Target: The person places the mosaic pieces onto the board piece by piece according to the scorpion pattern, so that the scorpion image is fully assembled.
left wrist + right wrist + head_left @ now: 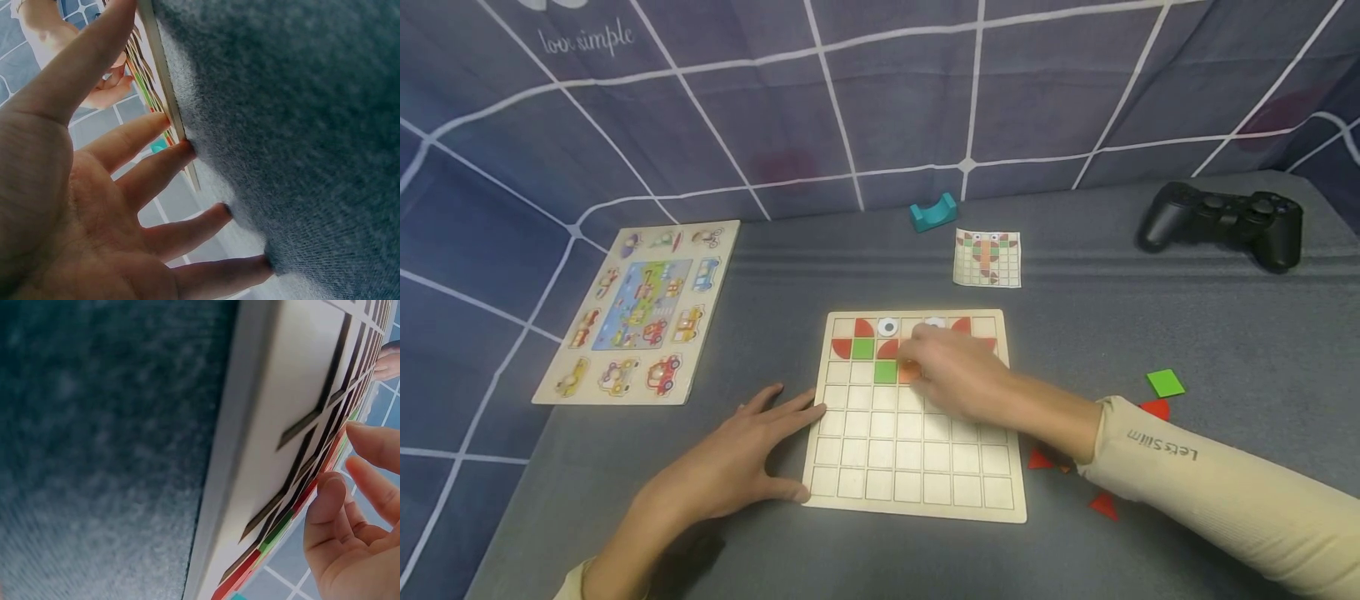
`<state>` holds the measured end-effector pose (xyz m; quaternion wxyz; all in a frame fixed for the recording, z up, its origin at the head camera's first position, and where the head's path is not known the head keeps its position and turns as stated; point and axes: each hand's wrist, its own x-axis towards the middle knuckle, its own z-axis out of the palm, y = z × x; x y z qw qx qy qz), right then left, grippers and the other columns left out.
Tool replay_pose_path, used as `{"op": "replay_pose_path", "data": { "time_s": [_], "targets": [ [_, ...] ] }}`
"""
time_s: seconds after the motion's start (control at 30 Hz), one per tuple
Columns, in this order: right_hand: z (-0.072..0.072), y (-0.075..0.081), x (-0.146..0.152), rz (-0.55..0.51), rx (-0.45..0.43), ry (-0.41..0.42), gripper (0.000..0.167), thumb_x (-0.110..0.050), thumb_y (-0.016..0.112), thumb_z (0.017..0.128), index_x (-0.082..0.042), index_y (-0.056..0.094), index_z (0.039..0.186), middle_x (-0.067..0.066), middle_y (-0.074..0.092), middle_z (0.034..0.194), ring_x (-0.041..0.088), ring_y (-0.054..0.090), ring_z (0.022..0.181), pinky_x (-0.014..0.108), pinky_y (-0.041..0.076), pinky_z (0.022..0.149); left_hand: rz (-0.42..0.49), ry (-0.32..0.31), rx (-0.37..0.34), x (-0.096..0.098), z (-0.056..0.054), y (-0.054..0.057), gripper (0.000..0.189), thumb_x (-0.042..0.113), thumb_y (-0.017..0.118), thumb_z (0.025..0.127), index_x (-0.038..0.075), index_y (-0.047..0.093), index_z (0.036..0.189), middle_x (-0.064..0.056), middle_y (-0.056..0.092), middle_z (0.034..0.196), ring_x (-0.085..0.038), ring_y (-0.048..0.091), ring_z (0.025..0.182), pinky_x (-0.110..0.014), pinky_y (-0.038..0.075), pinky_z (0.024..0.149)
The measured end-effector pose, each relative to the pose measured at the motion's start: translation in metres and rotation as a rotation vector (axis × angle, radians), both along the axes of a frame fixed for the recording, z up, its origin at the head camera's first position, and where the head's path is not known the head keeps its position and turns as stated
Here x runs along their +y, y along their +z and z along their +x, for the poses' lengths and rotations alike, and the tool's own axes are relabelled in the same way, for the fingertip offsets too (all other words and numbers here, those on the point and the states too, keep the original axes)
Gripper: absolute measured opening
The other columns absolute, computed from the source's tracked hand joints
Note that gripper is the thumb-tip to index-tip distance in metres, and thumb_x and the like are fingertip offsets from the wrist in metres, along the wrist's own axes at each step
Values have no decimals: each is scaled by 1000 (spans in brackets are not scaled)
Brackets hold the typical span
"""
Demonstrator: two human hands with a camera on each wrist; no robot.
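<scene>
A square wooden grid board (880, 450) lies flat on the grey table, with red, green and white eye tiles in its upper rows. My right hand (958, 371) reaches over it, fingers curled, pinching at an orange square tile (907, 373) beside a green square tile (885, 372). In the right wrist view the thumb (328, 494) and fingertips are close together at the board's face. My left hand (741, 454) is spread, its thumb and fingertips at the board's left edge. In the left wrist view its fingers (181, 240) are straight and apart.
A small pattern card (987, 258) lies behind the board, near a teal holder (934, 213). Loose green (1166, 383) and red tiles (1104, 505) lie to the right, partly under the right sleeve. A black game controller (1221, 225) sits back right; a picture puzzle board (640, 312) lies left.
</scene>
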<state>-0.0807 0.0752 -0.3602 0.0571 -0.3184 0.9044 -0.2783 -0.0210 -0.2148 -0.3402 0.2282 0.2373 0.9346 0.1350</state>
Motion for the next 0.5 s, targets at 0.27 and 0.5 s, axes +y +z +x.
{"op": "replay_pose_path", "data": {
  "time_s": [0.27, 0.5],
  "targets": [
    [-1, -2, 6, -20, -32, 1, 15, -4, 69, 87, -9, 75, 99, -4, 58, 85, 12, 50, 73, 24, 45, 60, 5, -5, 4, -1, 0, -1, 91, 45, 87, 69, 21, 48, 148, -2, 35, 157, -44, 23, 143, -73, 25, 103],
    [8, -1, 32, -76, -28, 5, 18, -3, 65, 85, -7, 73, 101, -2, 65, 94, 13, 60, 84, 33, 52, 72, 12, -7, 9, -2, 0, -2, 92, 45, 86, 69, 22, 47, 149, -1, 35, 157, -44, 23, 143, -73, 25, 102]
  ]
}}
